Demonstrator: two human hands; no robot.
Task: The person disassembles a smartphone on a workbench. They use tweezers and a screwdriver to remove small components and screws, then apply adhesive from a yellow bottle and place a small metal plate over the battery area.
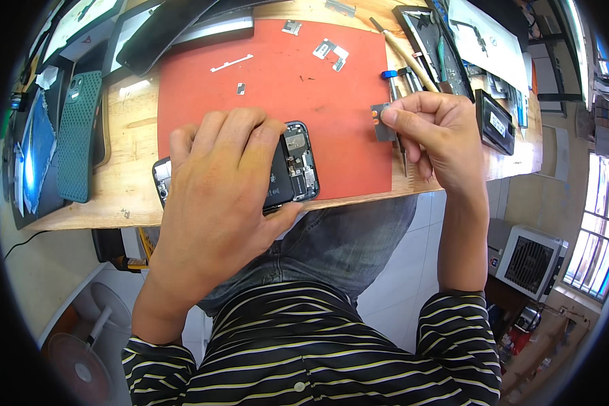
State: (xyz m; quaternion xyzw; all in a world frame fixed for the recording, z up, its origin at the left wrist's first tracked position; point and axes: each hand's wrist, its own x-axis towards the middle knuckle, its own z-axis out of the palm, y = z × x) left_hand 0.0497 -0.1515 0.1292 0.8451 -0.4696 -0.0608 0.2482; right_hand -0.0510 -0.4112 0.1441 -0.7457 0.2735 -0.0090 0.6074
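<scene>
My left hand (pixel 223 162) is closed over an opened smartphone (pixel 296 162) lying near the front edge of a red mat (pixel 345 81). Its thumb presses the phone's near side and its fingers cover the middle. The bare inside shows at both ends, with a black battery and metal-covered parts. To the right, above the mat's edge, my right hand (pixel 440 128) pinches a small flat dark grey piece (pixel 384 128) with orange spots between thumb and forefinger. Behind that piece lies a thin screwdriver (pixel 390 75) with a blue cap, its tip toward me.
Small metal plates (pixel 330 54), a thin white strip (pixel 231 63) and a tiny plate (pixel 241 88) lie on the mat. Left stands a green phone case (pixel 79 135). At right are a black tray (pixel 426 40) and a small black box (pixel 495 122). The wooden table (pixel 132 122) ends close to my lap.
</scene>
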